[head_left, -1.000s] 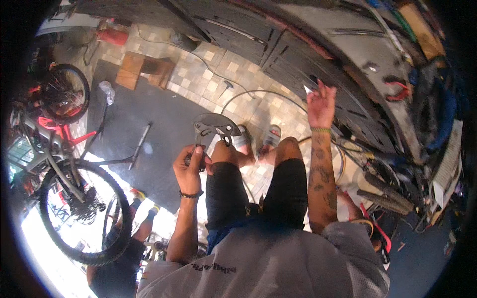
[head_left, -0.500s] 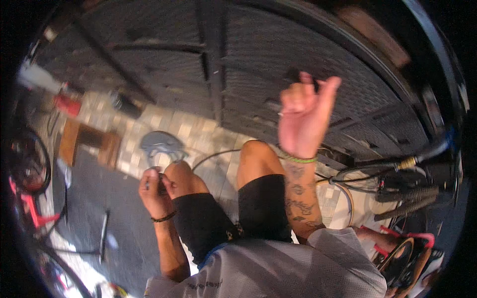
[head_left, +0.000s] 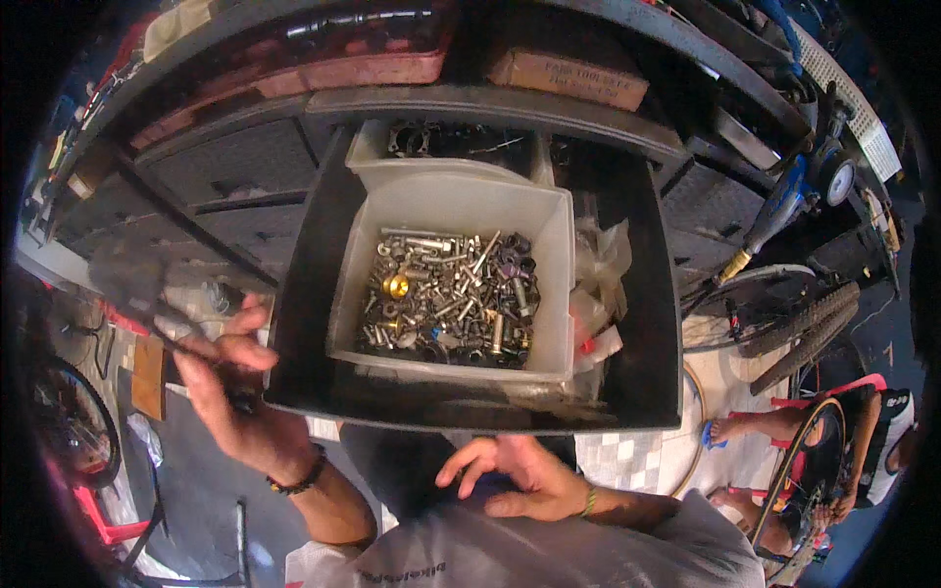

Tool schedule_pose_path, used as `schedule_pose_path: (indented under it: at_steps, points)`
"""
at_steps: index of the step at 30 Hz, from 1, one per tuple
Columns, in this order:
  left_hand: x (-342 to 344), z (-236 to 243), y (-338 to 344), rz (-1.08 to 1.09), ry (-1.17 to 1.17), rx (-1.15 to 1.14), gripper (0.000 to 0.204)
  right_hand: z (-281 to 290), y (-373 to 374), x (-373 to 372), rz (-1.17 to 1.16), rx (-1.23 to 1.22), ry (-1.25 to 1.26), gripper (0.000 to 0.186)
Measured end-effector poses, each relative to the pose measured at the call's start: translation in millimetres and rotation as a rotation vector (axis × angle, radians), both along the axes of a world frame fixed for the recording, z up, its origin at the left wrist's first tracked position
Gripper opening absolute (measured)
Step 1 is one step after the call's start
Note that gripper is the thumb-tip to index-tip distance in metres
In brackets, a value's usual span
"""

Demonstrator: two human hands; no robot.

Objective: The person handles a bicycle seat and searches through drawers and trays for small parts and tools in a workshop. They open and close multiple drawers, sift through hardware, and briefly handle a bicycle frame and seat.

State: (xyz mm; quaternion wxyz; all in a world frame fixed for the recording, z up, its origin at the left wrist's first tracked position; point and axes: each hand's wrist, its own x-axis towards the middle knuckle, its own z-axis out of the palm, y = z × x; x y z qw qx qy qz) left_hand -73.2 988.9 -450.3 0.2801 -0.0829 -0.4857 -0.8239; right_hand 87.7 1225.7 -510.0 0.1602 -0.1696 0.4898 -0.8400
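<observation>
Since the earlier frame, the drawer [head_left: 642,343] has come out toward the person, the right hand [head_left: 524,480] has dropped to just below its front edge, and the left hand [head_left: 245,407] now sits by its left side. The left fingers seem closed on a dark part [head_left: 132,284], blurred beyond the drawer's left wall; the right fingers are loosely apart and empty. Opening looks done, but neither hand is in the bin [head_left: 456,204] of bolts [head_left: 451,284], so any picking there remains undone.
</observation>
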Motion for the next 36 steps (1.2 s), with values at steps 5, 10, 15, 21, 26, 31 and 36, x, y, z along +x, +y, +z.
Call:
schedule_pose_path:
  at_steps: [5,10,15,21,26,31,36]
  points:
    - [-5,-8,4,-0.181,0.080,0.142,0.031,104,114,10,0.236,0.612,0.272,0.072]
    - [-12,2,13,-0.090,0.091,0.082,0.031,150,92,-21,-0.680,1.588,0.842,0.046]
    - [-4,13,13,-0.035,0.047,-0.046,0.033,124,87,-16,-0.635,1.649,0.809,0.030]
    - [15,15,9,0.024,-0.009,-0.066,0.034,119,94,-7,-0.577,1.648,0.877,0.033]
    - [13,6,15,0.113,0.011,0.031,0.044,100,98,-16,-0.617,1.490,1.001,0.044]
    - [14,7,25,0.204,0.020,0.080,0.041,101,108,-17,-0.555,1.469,1.050,0.038]
    - [15,7,33,0.265,-0.025,0.050,0.039,88,121,-19,-0.589,1.335,1.157,0.037]
